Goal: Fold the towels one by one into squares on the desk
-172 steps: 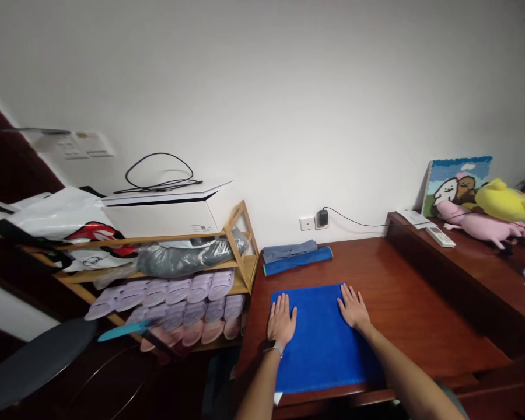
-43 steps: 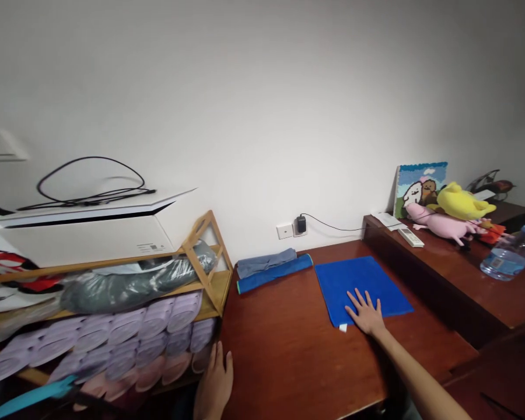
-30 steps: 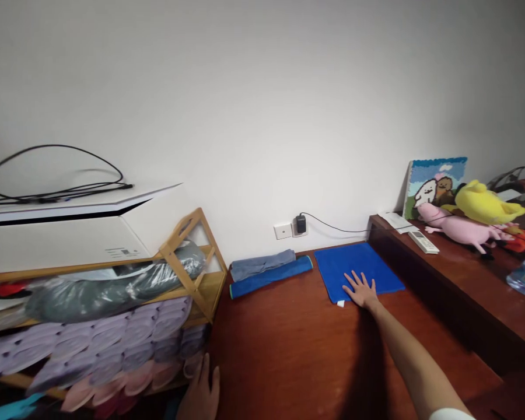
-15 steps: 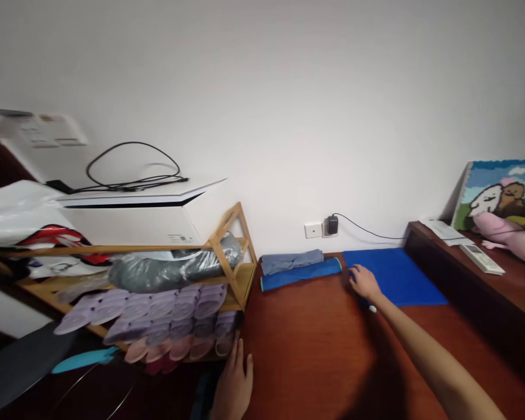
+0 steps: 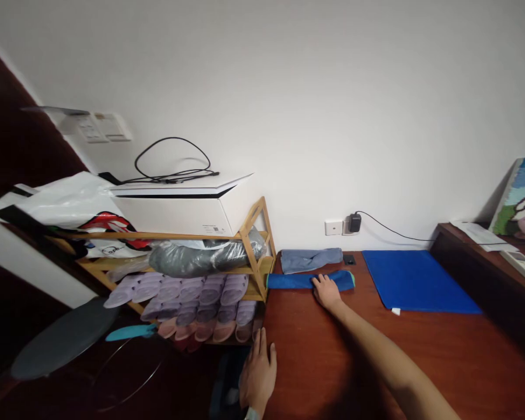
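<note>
Head view: right hand rests on the green-edged blue cloth roll, grip unclear; left hand lies empty, front-left of it. Right of the roll, a square bright-blue cloth is spread; the roll and the folded grey-blue cloth behind aren't.

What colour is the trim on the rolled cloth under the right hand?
Green trim on the blue cloth, best seen in the head view.

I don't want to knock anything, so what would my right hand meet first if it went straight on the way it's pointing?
Your right hand is on the blue roll; beyond, it would probably meet the grey-blue cloth first, though depth is unclear.
</note>
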A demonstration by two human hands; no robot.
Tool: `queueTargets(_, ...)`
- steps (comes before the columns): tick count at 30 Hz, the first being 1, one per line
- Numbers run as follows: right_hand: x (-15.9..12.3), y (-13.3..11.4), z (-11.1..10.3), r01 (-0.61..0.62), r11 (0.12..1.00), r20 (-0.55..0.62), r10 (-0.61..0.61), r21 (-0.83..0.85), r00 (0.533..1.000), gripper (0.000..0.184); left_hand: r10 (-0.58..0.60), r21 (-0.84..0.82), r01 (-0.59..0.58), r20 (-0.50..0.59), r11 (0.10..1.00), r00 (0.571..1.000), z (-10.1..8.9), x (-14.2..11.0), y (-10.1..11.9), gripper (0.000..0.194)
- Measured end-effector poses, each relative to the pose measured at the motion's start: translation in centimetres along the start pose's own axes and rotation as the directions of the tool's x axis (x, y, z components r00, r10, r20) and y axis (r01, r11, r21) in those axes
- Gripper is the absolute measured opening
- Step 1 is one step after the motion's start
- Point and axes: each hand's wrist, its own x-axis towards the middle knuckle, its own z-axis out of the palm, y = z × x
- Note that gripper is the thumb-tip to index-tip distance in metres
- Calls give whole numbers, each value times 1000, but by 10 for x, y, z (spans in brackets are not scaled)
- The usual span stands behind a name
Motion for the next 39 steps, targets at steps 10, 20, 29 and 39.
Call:
queueTargets(10, 22, 13, -21, -29, 1000, 79, 30, -4, 996, 40, -15, 0, 15, -33, 1000, 999, 0, -2, 1, 61)
queueTargets(20, 55, -6, -9, 104, 995, 140, -102, -7, 985, 51, -32, 29, 32, -3, 999, 999, -5, -5, 6, 62)
queueTargets(29, 72, -15, -37, 25, 992, 70, -34, 125, 997, 63, -14, 35, 13, 15, 999, 1000, -6, -5, 6, 62)
queueTargets(39, 27, 3, -293, 535, 802, -804, -122, 266, 583, 62, 5, 54, -3, -32, 999, 999, -5, -2, 9, 60)
